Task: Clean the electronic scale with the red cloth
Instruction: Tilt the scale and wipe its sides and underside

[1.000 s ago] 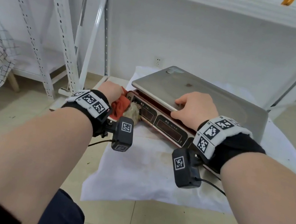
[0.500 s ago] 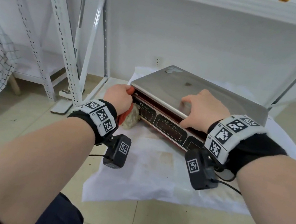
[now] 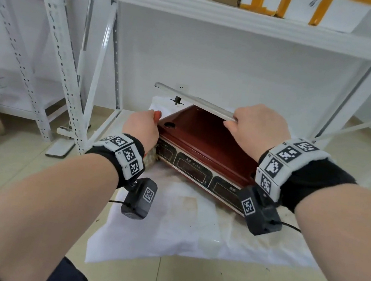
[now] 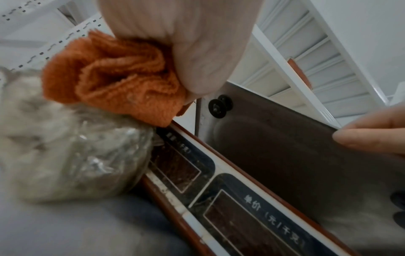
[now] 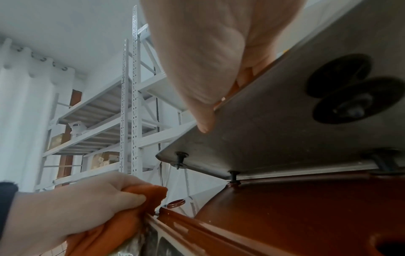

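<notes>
The electronic scale's dark red body (image 3: 206,141) lies on a white sheet (image 3: 164,234) on the floor. My right hand (image 3: 254,127) grips the front edge of its steel weighing pan (image 3: 195,100) and holds it tilted up off the body, so the underside (image 5: 274,138) and its black pegs show. My left hand (image 3: 143,126) clutches the bunched red cloth (image 4: 114,78) at the scale's front left corner. In the head view only a red tip of the cloth (image 3: 158,113) shows. The display panel (image 4: 241,207) faces me.
A crumpled grey clear bag (image 4: 72,147) lies against the scale's left end, below the cloth. White rack uprights (image 3: 55,51) stand to the left. A shelf (image 3: 200,6) with boxes hangs overhead. Tiled floor surrounds the sheet.
My right hand has lifted the pan's front edge, baring the red top of the body. My left hand has carried the cloth up from the scale's front face to its left corner.
</notes>
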Motion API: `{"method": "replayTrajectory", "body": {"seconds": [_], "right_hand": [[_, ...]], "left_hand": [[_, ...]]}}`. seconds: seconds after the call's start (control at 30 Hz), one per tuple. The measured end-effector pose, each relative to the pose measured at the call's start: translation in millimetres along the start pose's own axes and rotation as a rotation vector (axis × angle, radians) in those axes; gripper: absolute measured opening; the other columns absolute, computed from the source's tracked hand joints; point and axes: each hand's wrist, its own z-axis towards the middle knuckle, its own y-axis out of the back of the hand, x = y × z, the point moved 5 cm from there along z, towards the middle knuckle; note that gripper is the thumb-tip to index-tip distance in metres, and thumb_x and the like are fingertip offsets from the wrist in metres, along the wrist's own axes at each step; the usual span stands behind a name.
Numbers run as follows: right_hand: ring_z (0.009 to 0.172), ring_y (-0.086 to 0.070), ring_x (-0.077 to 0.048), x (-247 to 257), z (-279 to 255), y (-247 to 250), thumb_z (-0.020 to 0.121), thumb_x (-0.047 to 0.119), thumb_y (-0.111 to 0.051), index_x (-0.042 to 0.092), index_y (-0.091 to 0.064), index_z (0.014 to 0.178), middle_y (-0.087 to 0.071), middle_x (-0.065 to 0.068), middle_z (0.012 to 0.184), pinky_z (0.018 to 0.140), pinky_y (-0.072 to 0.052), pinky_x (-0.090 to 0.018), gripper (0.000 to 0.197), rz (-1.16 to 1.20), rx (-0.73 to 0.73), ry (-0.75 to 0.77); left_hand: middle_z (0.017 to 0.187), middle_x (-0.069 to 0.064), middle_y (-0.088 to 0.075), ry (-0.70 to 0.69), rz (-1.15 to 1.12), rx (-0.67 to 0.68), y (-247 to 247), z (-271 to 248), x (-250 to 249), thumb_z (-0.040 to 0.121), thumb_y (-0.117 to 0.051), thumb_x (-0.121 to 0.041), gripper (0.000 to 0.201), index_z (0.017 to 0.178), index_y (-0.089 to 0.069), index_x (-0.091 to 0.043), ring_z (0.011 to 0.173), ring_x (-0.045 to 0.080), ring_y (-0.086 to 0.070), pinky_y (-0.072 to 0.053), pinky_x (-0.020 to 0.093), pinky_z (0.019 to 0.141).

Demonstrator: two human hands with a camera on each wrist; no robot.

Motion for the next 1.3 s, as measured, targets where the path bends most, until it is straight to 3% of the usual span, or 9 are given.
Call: {"method": "replayTrajectory", "body": {"seconds": [0.3, 0.47, 0.63, 0.73, 0.8, 0.93, 1.1, 1.2, 1.3], "right_hand": [[0.088, -0.059, -0.033, -14.7, -9.2, -1.0, 0.095, 0.056, -0.032, 0.012, -0.057, 0.102, -0.063, -0.010, 0.095, 0.061, -0.029, -0.032, 0.051, -0.037, -0.075, -0.062], [0.077, -0.055, -0.031, -13.7, -5.6, 3.3, 0.096, 0.054, -0.030, 0.011, -0.057, 0.099, -0.062, -0.010, 0.089, 0.059, -0.028, -0.032, 0.051, -0.055, -0.111, -0.040], [0.082, -0.059, -0.033, -17.6, -4.3, 5.4, 0.095, 0.055, -0.032, 0.012, -0.057, 0.096, -0.061, -0.011, 0.088, 0.060, -0.030, -0.032, 0.050, -0.037, -0.120, -0.008], [0.081, -0.057, -0.033, -18.2, -4.6, 6.4, 0.096, 0.055, -0.033, 0.012, -0.057, 0.097, -0.062, -0.012, 0.090, 0.060, -0.030, -0.033, 0.049, -0.037, -0.104, 0.008], [0.073, -0.048, -0.030, -18.3, -4.1, 7.5, 0.096, 0.054, -0.033, 0.012, -0.057, 0.097, -0.055, -0.009, 0.082, 0.060, -0.029, -0.033, 0.049, -0.034, -0.080, 0.011], [0.072, -0.042, -0.027, -20.0, -3.2, 8.3, 0.097, 0.049, -0.034, 0.010, -0.056, 0.098, -0.046, -0.007, 0.078, 0.061, -0.029, -0.033, 0.045, -0.014, -0.037, 0.035], [0.092, -0.058, -0.036, -23.1, -1.0, 9.3, 0.096, 0.025, -0.043, 0.009, -0.057, 0.115, -0.061, -0.018, 0.102, 0.070, -0.042, -0.035, 0.029, 0.027, -0.001, 0.131], [0.108, -0.055, -0.032, -31.7, -4.3, 10.2, 0.089, 0.013, -0.049, 0.016, -0.053, 0.129, -0.062, -0.013, 0.116, 0.090, -0.044, -0.036, 0.040, 0.171, 0.044, 0.105], [0.110, -0.055, -0.026, -35.2, -12.4, 10.2, 0.086, 0.011, -0.054, 0.015, -0.057, 0.123, -0.064, -0.007, 0.115, 0.090, -0.041, -0.032, 0.038, 0.244, 0.049, 0.090]], "left_hand": [[0.101, 0.013, -0.062, -0.117, 0.222, 0.118, -19.0, -8.3, -17.4, 0.092, -0.039, -0.011, 0.025, 0.110, -0.055, -0.013, 0.095, 0.034, -0.058, -0.043, 0.034, 0.075], [0.095, 0.009, -0.060, -0.258, 0.295, 0.169, -27.9, -29.6, -37.7, 0.084, -0.038, -0.008, 0.016, 0.092, -0.038, -0.021, 0.083, 0.029, -0.054, -0.034, 0.032, 0.067], [0.100, 0.002, -0.065, -0.306, 0.135, 0.149, -16.1, -43.3, -48.1, 0.095, -0.035, -0.013, 0.029, 0.107, -0.059, -0.023, 0.096, 0.026, -0.060, -0.042, 0.028, 0.079], [0.064, -0.012, -0.066, -0.206, -0.076, 0.237, -5.4, -40.9, -39.0, 0.096, -0.036, -0.017, 0.033, 0.110, -0.064, -0.027, 0.077, 0.016, -0.066, -0.048, 0.022, 0.073], [0.048, -0.002, -0.058, -0.139, -0.092, 0.214, 1.5, -34.0, -31.8, 0.098, -0.033, -0.018, 0.031, 0.100, -0.064, -0.020, 0.052, 0.019, -0.061, -0.052, 0.027, 0.061], [0.096, 0.014, -0.063, -0.158, 0.063, 0.139, -1.6, -31.9, -32.1, 0.096, -0.034, -0.009, 0.032, 0.111, -0.063, -0.009, 0.088, 0.032, -0.061, -0.049, 0.038, 0.082], [0.096, 0.001, -0.055, -0.216, 0.060, 0.181, -13.3, -35.3, -43.5, 0.091, -0.040, -0.006, 0.025, 0.091, -0.060, -0.019, 0.091, 0.024, -0.057, -0.044, 0.034, 0.082], [0.106, -0.003, -0.058, -0.230, 0.021, 0.189, -19.2, -36.0, -48.0, 0.094, -0.040, -0.009, 0.030, 0.105, -0.067, -0.017, 0.105, 0.017, -0.055, -0.032, 0.014, 0.083], [0.116, 0.002, -0.061, -0.295, -0.013, 0.191, -24.1, -43.2, -57.1, 0.093, -0.043, -0.008, 0.032, 0.114, -0.065, -0.015, 0.113, 0.017, -0.054, -0.032, 0.015, 0.093]]}}
